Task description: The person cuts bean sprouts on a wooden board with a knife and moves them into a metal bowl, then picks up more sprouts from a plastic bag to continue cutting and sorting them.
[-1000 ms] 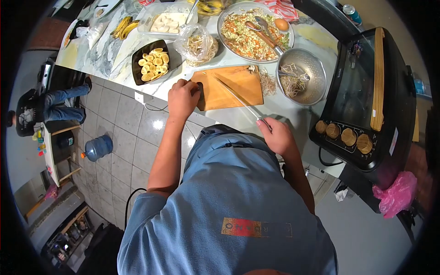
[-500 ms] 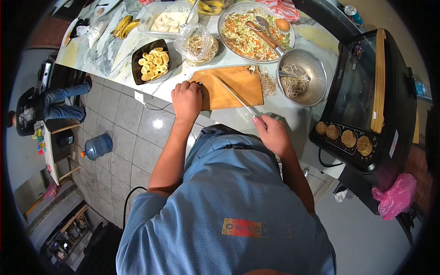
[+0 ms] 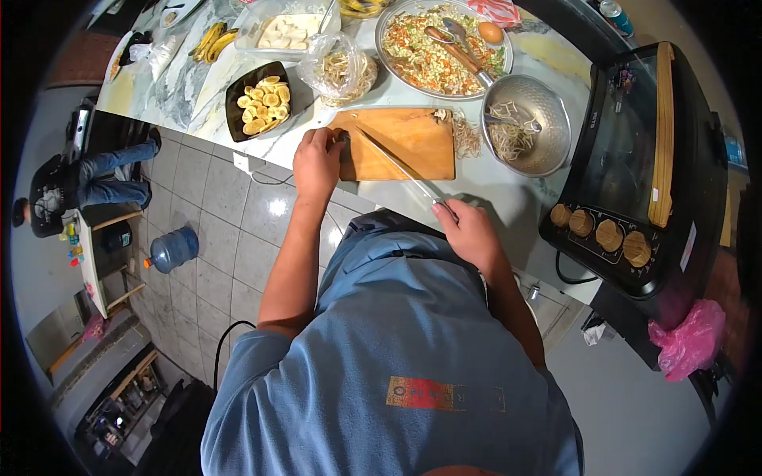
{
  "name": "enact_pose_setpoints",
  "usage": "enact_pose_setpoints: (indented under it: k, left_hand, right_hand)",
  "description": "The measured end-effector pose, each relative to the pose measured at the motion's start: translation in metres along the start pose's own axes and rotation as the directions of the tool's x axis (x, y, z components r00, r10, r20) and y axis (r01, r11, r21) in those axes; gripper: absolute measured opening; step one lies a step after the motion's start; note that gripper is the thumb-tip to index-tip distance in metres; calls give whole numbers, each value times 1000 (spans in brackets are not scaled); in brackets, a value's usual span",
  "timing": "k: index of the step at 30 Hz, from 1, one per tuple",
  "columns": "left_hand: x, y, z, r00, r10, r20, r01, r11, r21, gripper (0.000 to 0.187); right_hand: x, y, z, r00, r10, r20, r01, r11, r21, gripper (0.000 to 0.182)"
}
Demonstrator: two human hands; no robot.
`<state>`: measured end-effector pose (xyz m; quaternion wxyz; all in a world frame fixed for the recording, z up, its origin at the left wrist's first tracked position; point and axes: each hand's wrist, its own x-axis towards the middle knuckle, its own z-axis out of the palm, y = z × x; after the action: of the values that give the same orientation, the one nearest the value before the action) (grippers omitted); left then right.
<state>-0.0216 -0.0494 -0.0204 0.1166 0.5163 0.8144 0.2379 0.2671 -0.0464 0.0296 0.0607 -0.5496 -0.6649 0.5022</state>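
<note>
My right hand (image 3: 468,232) is closed round the handle of a knife (image 3: 394,161). The blade slants up and left across the wooden cutting board (image 3: 413,147), its tip near the upper left part. At the board's left edge, my left hand (image 3: 317,165) has its fingers curled down. A small dark thing (image 3: 344,146) shows beside those fingertips; its kind cannot be made out. Small brownish scraps (image 3: 439,116) lie at the board's upper right corner, and a heap of thin pale sprouts (image 3: 466,135) lies just off its right side.
Right of the board stand a metal pot (image 3: 552,139) with sprouts and a black toaster oven (image 3: 627,159). Behind are a large tray (image 3: 389,67) of shredded vegetables, a bag of sprouts (image 3: 337,71), a dark bowl (image 3: 234,107) of banana slices and a plastic container (image 3: 252,41).
The view has shifted slightly. My left hand has moved a little left relative to the board, with its fingers still curled. My right hand still holds the knife in nearly the same pose.
</note>
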Motion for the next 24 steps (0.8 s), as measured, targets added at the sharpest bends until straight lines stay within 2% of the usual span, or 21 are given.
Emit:
enact_pose_setpoints:
  k: [4,10,14,19,22,24]
  left_hand:
    - [0,-2,4,1000,-5,-21,5,1000,-9,17]
    - [-1,-7,13,994,84,-62,-84,996,9,12]
    - [-2,-6,17,987,145,-75,-139,987,87,12]
    - [-2,-1,17,973,213,-88,-194,963,189,11]
    - [0,-4,17,957,249,-148,-223,959,172,8]
    - [5,-3,11,960,239,-143,-253,963,-95,9]
  right_hand:
    - [-2,-5,-3,1000,7,5,-7,1000,10,37]
    - [-6,-3,-6,999,-19,-35,19,1000,-4,33]
    - [-9,-4,-9,999,-8,-34,6,999,-52,33]
    - [-14,-2,-12,998,-23,-54,23,1000,-14,33]
    - [-17,-2,-15,998,-24,-63,24,1000,1,33]
    - [-21,0,-18,997,-22,-75,22,1000,1,33]
